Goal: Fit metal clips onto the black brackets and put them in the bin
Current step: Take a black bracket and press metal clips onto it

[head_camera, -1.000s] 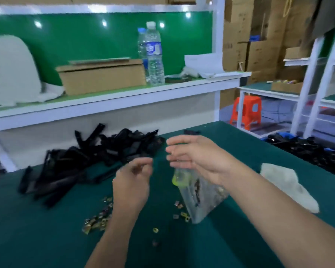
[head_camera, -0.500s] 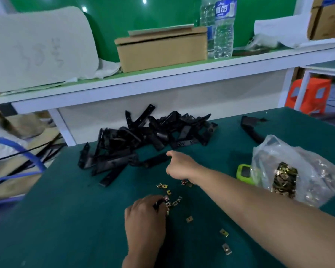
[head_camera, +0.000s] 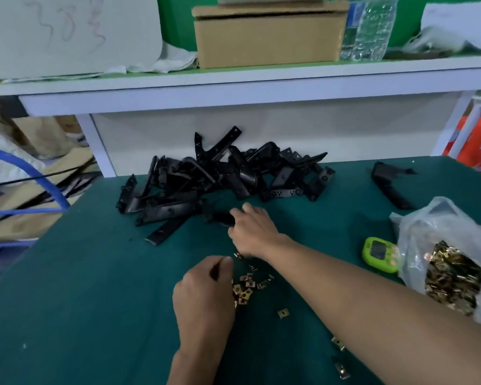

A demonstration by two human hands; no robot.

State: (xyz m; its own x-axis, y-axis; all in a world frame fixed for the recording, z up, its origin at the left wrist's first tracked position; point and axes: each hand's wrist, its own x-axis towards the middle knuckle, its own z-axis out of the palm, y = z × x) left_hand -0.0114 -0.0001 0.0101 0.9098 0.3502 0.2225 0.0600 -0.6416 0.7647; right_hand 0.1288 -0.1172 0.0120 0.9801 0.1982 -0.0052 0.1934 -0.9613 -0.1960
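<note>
On the table (head_camera: 67, 301), the bracket pile (head_camera: 220, 173) may snag: the right hand (head_camera: 252, 232) curls its fingers round a bracket (head_camera: 220, 218) at the pile's near edge. Nearer than the pile, the left hand (head_camera: 206, 295), fingers curled (hold unclear), could scatter clips (head_camera: 245, 290).

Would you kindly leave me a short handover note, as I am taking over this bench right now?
Left hand: fingers curled beside the loose clips; whether it holds one is hidden.
Right hand: grips a single bracket at the near edge of the bracket pile.
More clips are in the plastic bag, right.
Done: no fitted bracket shows. Left: clip this bracket, bin it; the bin is out of view.
</note>
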